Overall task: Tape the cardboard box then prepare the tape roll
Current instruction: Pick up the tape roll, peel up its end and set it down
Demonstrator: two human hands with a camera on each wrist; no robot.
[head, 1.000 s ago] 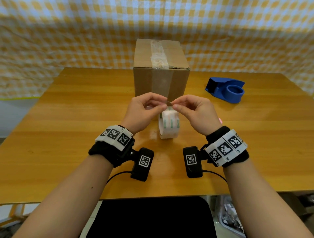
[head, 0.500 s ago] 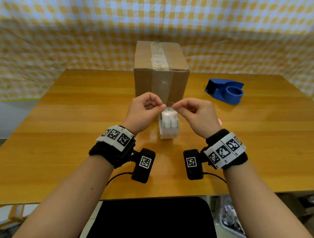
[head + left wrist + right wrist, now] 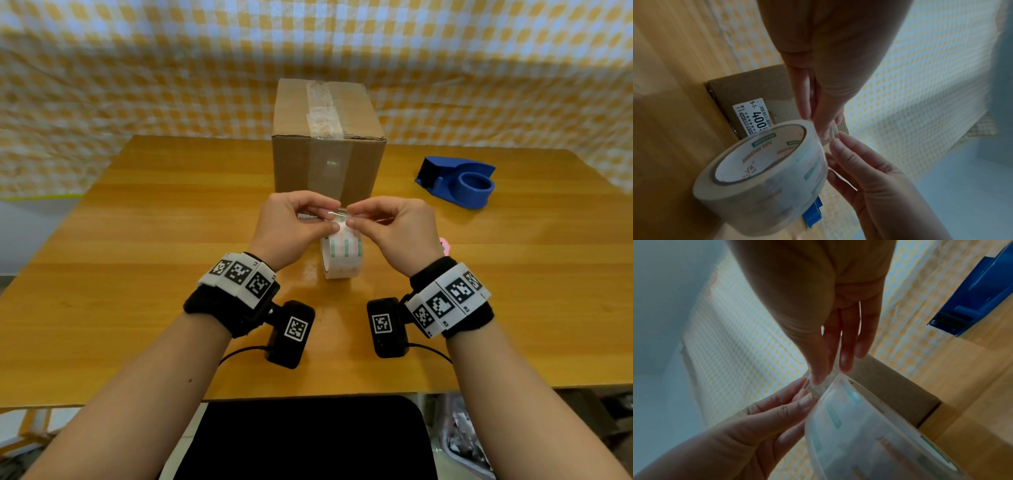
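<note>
A brown cardboard box [image 3: 329, 164] stands at the table's middle back, with clear tape along its top seam and down its front. Just in front of it a clear tape roll [image 3: 342, 260] stands on its edge under my hands; I cannot tell whether it rests on the table. My left hand [image 3: 330, 219] and right hand [image 3: 352, 217] meet fingertip to fingertip above the roll. Both pinch the tape's free end [image 3: 833, 131], a short strip folded between thumbs and forefingers. In the right wrist view that tape end [image 3: 821, 388] rises from the roll [image 3: 869, 434].
A blue tape dispenser [image 3: 457, 181] with no roll in it sits at the right rear of the wooden table [image 3: 137, 274]. A small pink thing [image 3: 444, 245] peeks out behind my right wrist. A yellow checked cloth [image 3: 171, 68] hangs behind the table.
My hands have sunk a little toward the roll and kept their pinch on the tape end. The roll and box have stayed where they were.
</note>
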